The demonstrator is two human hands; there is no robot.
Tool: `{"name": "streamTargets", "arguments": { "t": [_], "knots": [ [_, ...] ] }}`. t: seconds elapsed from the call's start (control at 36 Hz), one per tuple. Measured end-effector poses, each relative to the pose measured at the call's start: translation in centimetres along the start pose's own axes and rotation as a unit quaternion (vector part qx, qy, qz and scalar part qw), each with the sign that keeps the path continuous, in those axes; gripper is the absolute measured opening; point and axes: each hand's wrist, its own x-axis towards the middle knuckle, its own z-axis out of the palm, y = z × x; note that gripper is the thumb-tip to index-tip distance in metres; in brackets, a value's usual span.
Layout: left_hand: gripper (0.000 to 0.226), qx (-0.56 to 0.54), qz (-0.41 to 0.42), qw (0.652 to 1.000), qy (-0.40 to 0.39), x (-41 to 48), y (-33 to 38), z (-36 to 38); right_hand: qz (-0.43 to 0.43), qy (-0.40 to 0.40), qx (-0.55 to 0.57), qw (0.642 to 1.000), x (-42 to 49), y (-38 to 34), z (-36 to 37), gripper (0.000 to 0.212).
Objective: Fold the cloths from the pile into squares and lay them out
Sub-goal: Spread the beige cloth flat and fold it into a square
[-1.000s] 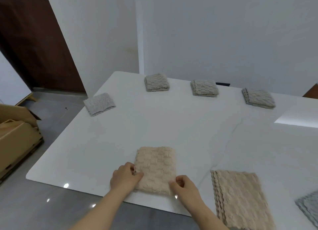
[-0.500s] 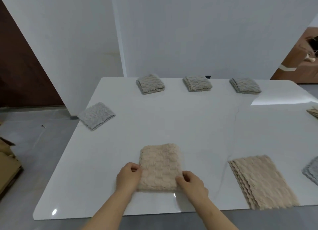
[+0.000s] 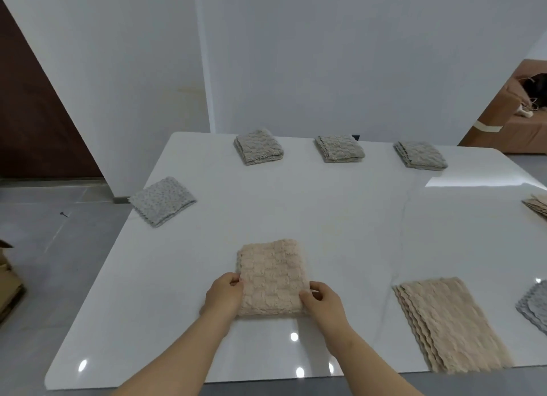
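Observation:
A folded beige cloth point(image 3: 270, 272) lies on the white table point(image 3: 340, 224) near its front edge. My left hand point(image 3: 225, 292) pinches the cloth's near left edge, and my right hand point(image 3: 324, 302) pinches its near right corner. To the right rests a pile of flat beige cloths point(image 3: 450, 321). A folded light grey cloth point(image 3: 162, 200) sits at the left edge. Three folded grey cloths line the far edge: left point(image 3: 259, 146), middle point(image 3: 339, 148), right point(image 3: 420, 155).
A grey cloth stack point(image 3: 535, 306) and another beige stack point(image 3: 537, 203) show at the right edge. White walls stand behind the table, with a dark door point(image 3: 35, 123) at left. Cardboard point(image 3: 7, 289) lies on the floor to the left.
The view has swung right and drawn back, showing more of the table's right side. Both hands keep their grip on the beige cloth's near edge, which has barely moved.

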Motion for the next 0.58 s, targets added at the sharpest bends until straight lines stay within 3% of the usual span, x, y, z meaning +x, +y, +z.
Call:
{"name": "streamTargets", "arguments": {
  "t": [0.14,0.19,0.25,0.33,0.42,0.53,0.58],
  "knots": [
    [0.018,0.04,0.02,0.999,0.03,0.0,-0.4,0.1,-0.027,0.036,-0.05,0.998,0.4,-0.6,0.0,0.044],
    [0.036,0.112,0.062,0.989,0.075,-0.3,-0.6,0.3,-0.07,0.087,-0.168,0.979,0.0,-1.1,0.3,0.053],
    [0.046,0.185,0.136,0.967,0.112,-1.0,-0.3,0.6,-0.139,0.115,-0.318,0.931,-0.5,-1.9,0.6,0.054],
    [0.052,0.341,0.248,0.905,0.058,-1.5,0.6,1.2,-0.209,0.058,-0.426,0.878,0.3,-2.8,0.9,0.054],
    [0.055,0.471,0.259,0.843,-0.016,-0.8,0.9,1.7,-0.211,-0.013,-0.488,0.847,1.9,-3.2,0.9,0.057],
    [0.065,0.532,0.221,0.815,-0.062,0.3,0.4,1.1,-0.188,-0.066,-0.54,0.818,3.8,-3.1,0.2,0.06],
    [0.086,0.542,0.213,0.809,-0.072,0.7,0.0,0.6,-0.172,-0.079,-0.545,0.817,4.3,-3.1,-0.1,0.062]
  ]
}}
